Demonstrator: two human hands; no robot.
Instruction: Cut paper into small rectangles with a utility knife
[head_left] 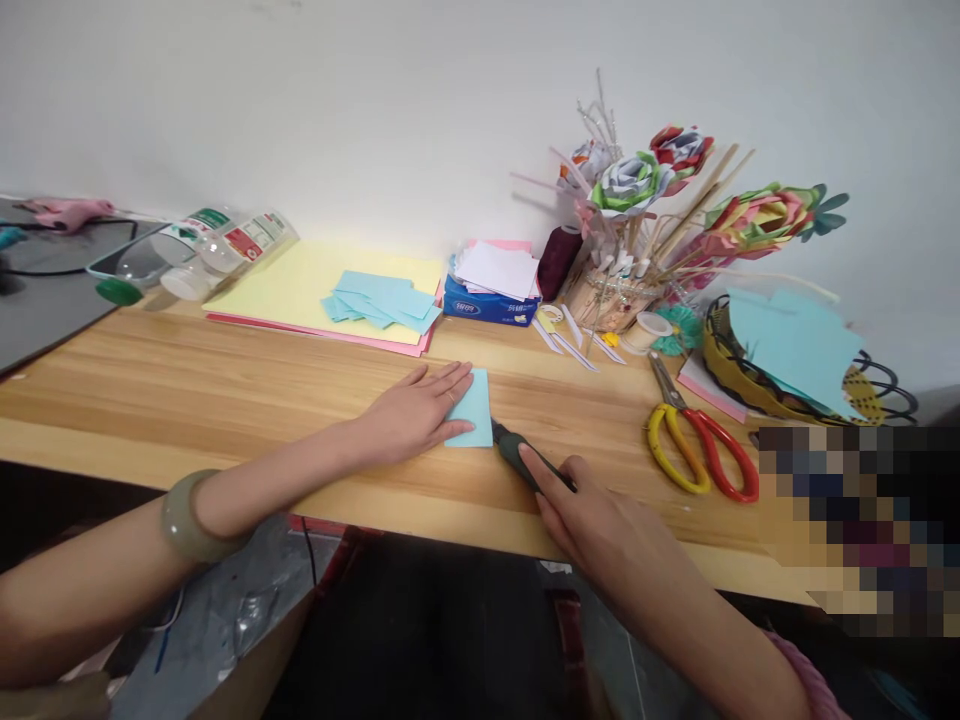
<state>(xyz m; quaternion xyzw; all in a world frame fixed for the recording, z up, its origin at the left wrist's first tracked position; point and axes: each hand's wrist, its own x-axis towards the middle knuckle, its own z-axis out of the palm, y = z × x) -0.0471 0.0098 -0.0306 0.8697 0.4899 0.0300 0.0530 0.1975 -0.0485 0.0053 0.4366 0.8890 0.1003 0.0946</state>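
Note:
A small light blue sheet of paper (pixel 474 400) lies on the wooden table. Flat on its left part rests my left hand (pixel 420 410), fingers stretched out, pressing it against the tabletop. My right hand (pixel 592 510) is closed round the dark green handle of what looks like a utility knife (pixel 521 457). Its narrow dark tip touches or nearly touches the paper's right edge, near the lower corner; whether it cuts in, I cannot tell. Part of the handle is hidden under my right fingers.
Red-and-yellow-handled scissors (pixel 686 440) lie at the right, below a basket (pixel 716 350) with blue paper. Behind are a blue tissue pack (pixel 487 305), a pot (pixel 607 295) of paper flowers, and blue slips (pixel 382 300) on yellow sheets (pixel 300 275). Plastic bottles (pixel 217 250) lie at left.

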